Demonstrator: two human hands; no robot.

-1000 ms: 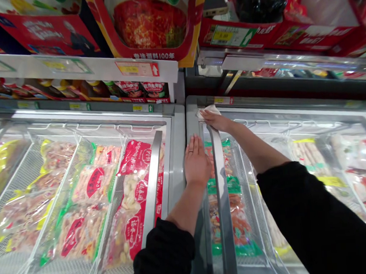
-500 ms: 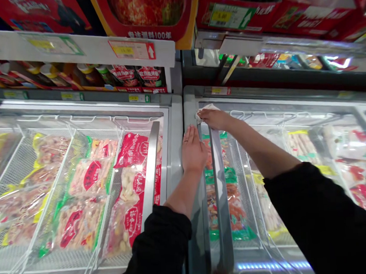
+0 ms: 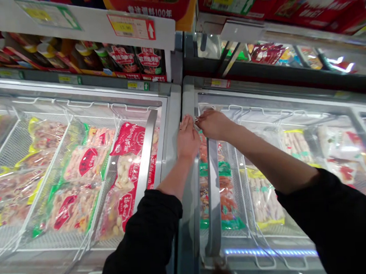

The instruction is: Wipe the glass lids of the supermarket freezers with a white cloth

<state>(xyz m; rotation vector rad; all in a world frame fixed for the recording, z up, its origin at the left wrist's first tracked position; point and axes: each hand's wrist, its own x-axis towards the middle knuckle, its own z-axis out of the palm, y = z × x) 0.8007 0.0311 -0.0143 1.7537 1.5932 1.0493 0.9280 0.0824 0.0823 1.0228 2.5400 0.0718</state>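
Note:
My left hand [image 3: 188, 138] lies flat, fingers stretched out, on the grey frame [image 3: 185, 186] between two glass-topped freezers. Just to its right, my right hand [image 3: 214, 124] presses a white cloth against the inner edge of the right freezer's frame, near its far corner. The fingers are curled over the cloth, which is almost wholly hidden under them. Below this hand runs the long metal handle [image 3: 213, 192] of the right lid. Under the glass lie green-edged packs of reddish frozen food [image 3: 227, 196].
The left freezer has its own metal handle [image 3: 147, 149] above red-and-clear bags [image 3: 125, 201]. White wire dividers separate the packs. Shelves with jars [image 3: 88, 54] and price tags [image 3: 131, 27] overhang the back edge. Red boxes [image 3: 314, 9] stand on the upper right shelf.
My right hand has slid down the frame edge, closer to my left hand, and its fingers now cover the cloth more. My left hand stays flat on the frame. The view has tilted slightly downward.

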